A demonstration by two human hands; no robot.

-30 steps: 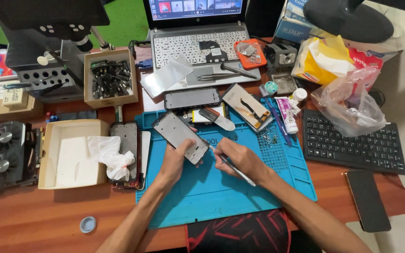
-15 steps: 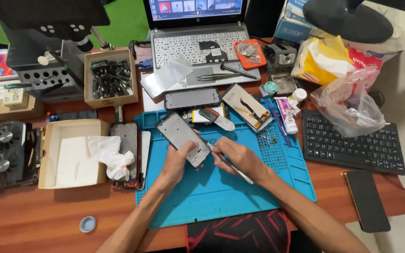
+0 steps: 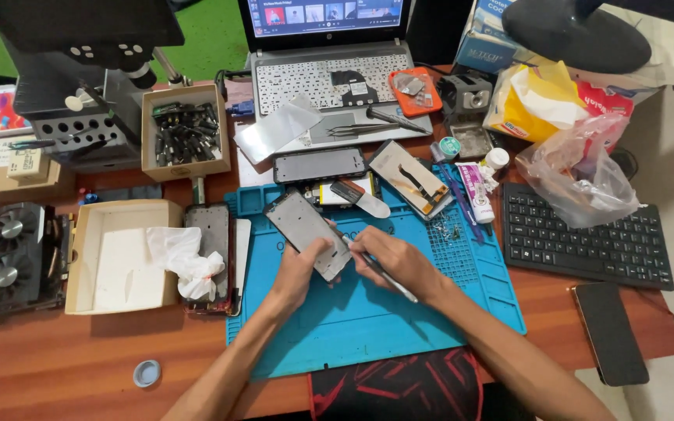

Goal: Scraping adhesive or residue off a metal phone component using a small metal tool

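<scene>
My left hand [image 3: 299,270] grips the near end of a grey phone frame [image 3: 306,228], held tilted over the blue work mat [image 3: 368,312]. My right hand [image 3: 396,261] holds a thin metal tool [image 3: 388,276] like a pen, its tip against the frame's near right edge. Both hands are close together above the middle of the mat.
Phone parts [image 3: 409,176] and a dark screen [image 3: 319,164] lie at the mat's far edge. A laptop [image 3: 335,74] stands behind. A white box with tissue [image 3: 122,253] sits left, a black keyboard [image 3: 587,238] and a phone [image 3: 608,330] right. A plastic bag [image 3: 579,175] is nearby.
Both hands and the phone frame stay in nearly the same place; the frame has shifted very slightly toward me.
</scene>
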